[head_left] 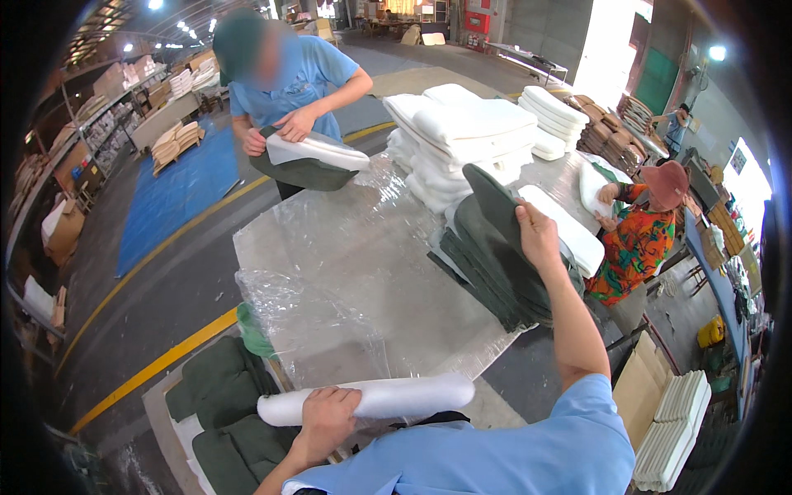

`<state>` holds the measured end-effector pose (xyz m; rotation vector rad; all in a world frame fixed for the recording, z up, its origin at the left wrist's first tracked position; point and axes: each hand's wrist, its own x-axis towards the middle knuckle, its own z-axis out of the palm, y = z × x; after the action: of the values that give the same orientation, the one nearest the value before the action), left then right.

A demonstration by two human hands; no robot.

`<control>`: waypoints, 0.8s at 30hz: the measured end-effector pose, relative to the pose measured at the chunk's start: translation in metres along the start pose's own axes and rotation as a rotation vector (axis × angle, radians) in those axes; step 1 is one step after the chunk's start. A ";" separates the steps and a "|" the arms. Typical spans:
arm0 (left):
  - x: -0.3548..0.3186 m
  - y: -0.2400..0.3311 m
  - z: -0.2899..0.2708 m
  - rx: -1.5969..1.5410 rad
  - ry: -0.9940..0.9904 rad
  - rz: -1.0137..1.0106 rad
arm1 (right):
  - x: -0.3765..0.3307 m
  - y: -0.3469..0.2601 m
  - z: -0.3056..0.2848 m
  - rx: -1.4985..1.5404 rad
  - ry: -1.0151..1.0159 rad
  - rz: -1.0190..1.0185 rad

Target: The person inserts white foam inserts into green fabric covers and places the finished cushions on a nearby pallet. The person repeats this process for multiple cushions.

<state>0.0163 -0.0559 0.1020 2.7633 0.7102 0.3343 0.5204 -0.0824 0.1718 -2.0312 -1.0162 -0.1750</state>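
- The fingers of the left hand (326, 415) are closed around a long white foam pad (371, 398), gripping it near its left end; the pad lies level, close to the person's chest, at the near edge of the surface (330, 239).
- The fingers of the right hand (538, 237) rest closed over the top dark green fabric cover (492, 202) of a leaning stack of covers (487, 264) on the right part of the surface.
- Clear plastic sheeting (322, 330) covers the surface between the two hands.
- Behind the stack stands a pile of white foam cushions (466, 132).
- Across the surface, another person's hands (280, 132) press a white pad into a dark green cover (309, 169).
- Further dark green covers (223, 388) lie low at the left, beside the surface.
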 end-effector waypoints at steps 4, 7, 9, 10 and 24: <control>-0.026 -0.007 0.025 -0.038 0.003 0.081 | -0.018 -0.045 -0.037 0.081 0.056 -0.139; -0.046 -0.013 0.062 0.015 -0.047 0.031 | -0.033 -0.079 -0.044 0.105 -0.038 -0.143; -0.048 -0.013 0.058 0.010 -0.011 0.014 | -0.040 -0.098 -0.040 0.150 -0.114 -0.172; -0.048 -0.012 0.059 -0.004 0.021 0.010 | -0.044 -0.110 -0.038 0.183 -0.154 -0.201; -0.005 -0.054 0.051 -1.141 0.098 -0.508 | -0.077 -0.175 0.013 0.456 -0.656 -0.660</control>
<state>0.0032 -0.0230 0.0367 1.4571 0.8450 0.5397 0.3412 -0.0626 0.2368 -1.2857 -1.9151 0.3798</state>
